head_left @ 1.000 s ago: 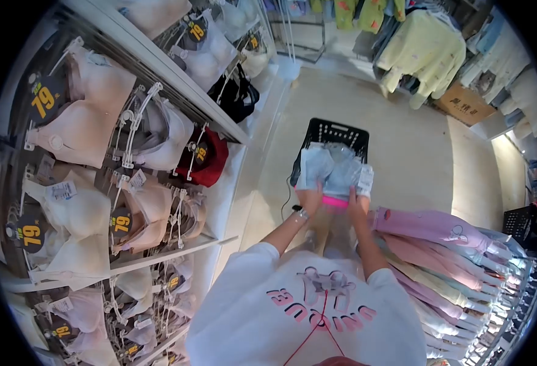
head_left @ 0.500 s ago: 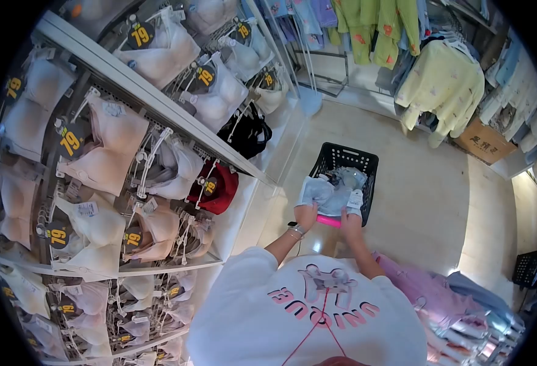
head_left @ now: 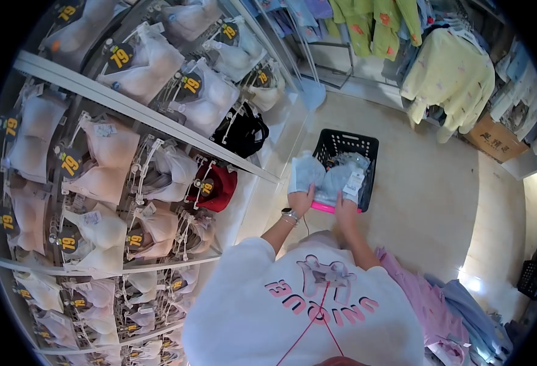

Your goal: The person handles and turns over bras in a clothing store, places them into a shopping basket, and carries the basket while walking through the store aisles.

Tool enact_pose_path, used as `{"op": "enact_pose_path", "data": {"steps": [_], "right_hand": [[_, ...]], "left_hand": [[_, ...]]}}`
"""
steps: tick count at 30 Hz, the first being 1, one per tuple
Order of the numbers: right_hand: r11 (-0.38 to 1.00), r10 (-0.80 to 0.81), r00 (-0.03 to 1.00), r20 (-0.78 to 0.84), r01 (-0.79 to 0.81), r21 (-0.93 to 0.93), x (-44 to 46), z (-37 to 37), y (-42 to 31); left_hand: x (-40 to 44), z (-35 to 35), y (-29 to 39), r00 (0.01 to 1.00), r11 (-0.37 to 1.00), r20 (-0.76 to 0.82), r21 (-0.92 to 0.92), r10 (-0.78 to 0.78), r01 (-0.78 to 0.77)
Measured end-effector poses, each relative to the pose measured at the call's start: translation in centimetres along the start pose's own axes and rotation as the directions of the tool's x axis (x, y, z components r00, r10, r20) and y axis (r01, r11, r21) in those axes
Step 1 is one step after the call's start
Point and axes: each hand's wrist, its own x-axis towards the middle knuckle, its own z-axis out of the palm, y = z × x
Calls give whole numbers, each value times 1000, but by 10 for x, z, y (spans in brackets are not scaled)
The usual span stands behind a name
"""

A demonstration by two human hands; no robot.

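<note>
- Two bare hands hold one light blue bra (head_left: pixel 308 173) over the near part of a black plastic basket (head_left: pixel 349 140), in a clothing shop.
- The left hand (head_left: pixel 301 199), with one watch (head_left: pixel 289 213) at its wrist, is closed on the bra's lower left edge, thumb on top.
- The right hand (head_left: pixel 346 212) is likewise closed on the lower right edge, just beside a white tag (head_left: pixel 354 182); the fingers underneath are hidden on both sides.
- The step in hand appears to be holding the bra spread flat, its two cups facing up. Any move from here calls for both hands to grip evenly, as the soft fabric could sag or fold.
- More packaged items (head_left: pixel 349 160) lie in the basket; their number is unclear. A bright pink strip (head_left: pixel 323 208) shows below the bra.
- Baskets: two, counting another black basket (head_left: pixel 534 274) at the far right.
- To the left hang many bras, too crowded to count, including red (head_left: pixel 222 188) and black (head_left: pixel 244 131) ones.
- Beyond are one pale yellow top (head_left: pixel 448 76) in front of a rack and one cardboard box (head_left: pixel 494 137).
</note>
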Motion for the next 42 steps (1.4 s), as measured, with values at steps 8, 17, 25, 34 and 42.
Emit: {"op": "enact_pose_path", "data": {"steps": [8, 17, 25, 34, 42], "right_hand": [[997, -53, 991, -125, 59, 45, 29, -1, -4], [872, 490, 828, 273, -473, -128, 73, -4, 6], [995, -14, 1000, -23, 11, -94, 97, 15, 32], [991, -114, 992, 60, 118, -58, 131, 17, 42], [980, 33, 967, 253, 19, -200, 168, 3, 22]], "left_hand": [[31, 0, 20, 995, 995, -76, -69, 66, -71], [56, 16, 9, 989, 979, -24, -152, -144, 138], [74, 39, -2, 828, 934, 433, 160, -357, 319], [90, 79, -28, 869, 967, 492, 188, 56, -169], [122, 130, -51, 729, 978, 673, 40, 125, -205]]}}
